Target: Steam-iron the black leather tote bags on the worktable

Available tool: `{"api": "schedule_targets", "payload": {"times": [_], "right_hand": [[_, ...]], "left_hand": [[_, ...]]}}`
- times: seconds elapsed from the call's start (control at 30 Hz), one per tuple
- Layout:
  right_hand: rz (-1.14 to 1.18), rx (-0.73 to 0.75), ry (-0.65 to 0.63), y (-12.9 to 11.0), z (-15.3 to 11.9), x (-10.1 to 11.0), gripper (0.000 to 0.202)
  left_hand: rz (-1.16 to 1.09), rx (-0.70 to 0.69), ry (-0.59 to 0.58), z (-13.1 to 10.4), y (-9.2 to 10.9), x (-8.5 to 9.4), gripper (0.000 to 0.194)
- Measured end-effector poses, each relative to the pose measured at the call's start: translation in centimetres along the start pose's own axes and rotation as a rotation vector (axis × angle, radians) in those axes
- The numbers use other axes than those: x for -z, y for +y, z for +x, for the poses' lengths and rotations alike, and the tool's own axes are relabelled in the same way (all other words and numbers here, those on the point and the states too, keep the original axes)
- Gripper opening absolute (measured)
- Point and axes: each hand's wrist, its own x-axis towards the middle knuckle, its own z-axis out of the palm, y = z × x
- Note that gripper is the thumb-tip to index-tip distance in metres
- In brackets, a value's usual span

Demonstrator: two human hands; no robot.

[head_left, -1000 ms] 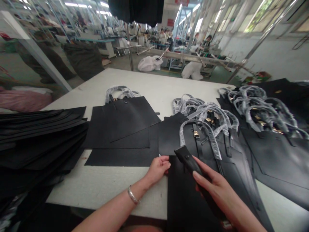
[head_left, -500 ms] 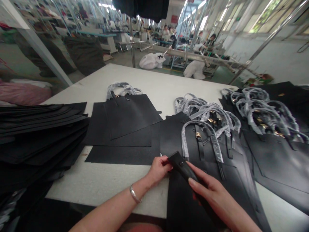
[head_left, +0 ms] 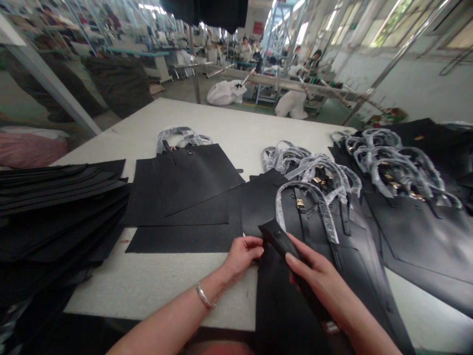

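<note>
My right hand is wrapped around a long black object with a squared, flared end and a small round mark. Its kind is not clear. Just left of that end, my left hand, with a silver bangle at the wrist, has thumb and fingertips drawn together. Whatever they pinch is hidden. Both hands are over the edge of a black bag panel. Past them, a panel's handle, wrapped in clear plastic, arches beside a strap with a gold clasp.
Stacked black panels lie on the pale table at left. More flat panels are in the middle. At right lie panels with wrapped handles. A metal rail slants behind; people sit at machines beyond.
The view has shifted slightly right, so the surroundings sit further left. The black object's end has turned a little upward in my right hand. My left hand stays close beside it.
</note>
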Motion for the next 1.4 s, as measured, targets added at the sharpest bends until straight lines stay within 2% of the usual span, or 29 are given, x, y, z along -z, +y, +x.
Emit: {"api": "schedule_targets", "payload": {"times": [0.1,0.23,0.33,0.43,0.57,0.67,0.73,0.87,0.93,1.0,1.07,1.13,1.2,1.3,1.4], "right_hand": [[0.029,0.006,0.081,-0.3,0.6,0.6,0.075],[0.048,-0.056,0.048,1.0,-0.7,2.1,0.081],[0.039,-0.081,-0.006,2.2,-2.0,2.4,0.083],[0.023,-0.081,-0.054,2.6,-2.5,2.1,0.080],[-0.008,-0.056,-0.120,1.7,-1.8,1.0,0.076],[0.006,-0.022,-0.101,0.9,-0.8,0.3,0.074],[0.031,0.021,-0.070,0.7,-0.6,0.0,0.071],[0.059,0.041,-0.121,1.1,-0.8,0.1,0.067],[0.067,0.062,-0.065,1.6,-0.7,0.6,0.066],[0.060,0.108,0.072,2.4,-0.4,1.5,0.065],[0.039,0.139,0.197,3.6,0.1,2.9,0.066],[0.010,0.137,0.268,5.3,0.5,4.3,0.069],[-0.012,0.136,0.307,7.2,0.7,5.4,0.071],[-0.027,0.152,0.349,9.7,0.5,5.9,0.073],[-0.056,0.170,0.394,10.7,0.3,5.4,0.075]], "left_hand": [[-0.044,0.048,0.034,-0.1,0.3,0.0,0.033],[-0.087,0.092,0.061,0.1,0.5,0.1,0.040],[-0.107,0.096,0.069,0.2,0.4,0.2,0.041],[-0.097,0.079,0.102,0.4,0.1,0.2,0.044],[0.038,-0.019,0.107,0.6,-0.5,0.2,0.042],[0.142,-0.087,0.060,0.5,-0.6,0.2,0.037],[0.155,-0.102,0.071,0.4,-0.6,0.1,0.036],[0.209,-0.103,0.080,0.2,-0.7,0.3,0.038],[0.281,-0.100,0.056,0.3,-0.7,0.6,0.037],[0.390,-0.107,0.067,0.5,-0.5,0.8,0.034],[0.578,-0.195,0.125,1.0,0.2,0.8,0.032],[0.802,-0.351,0.175,1.8,1.5,0.1,0.032],[0.984,-0.485,0.137,3.3,3.0,-1.4,0.030],[1.176,-0.603,-0.057,6.9,4.7,-4.7,0.025],[1.421,-0.759,-0.310,11.6,5.4,-8.0,0.037]]}}
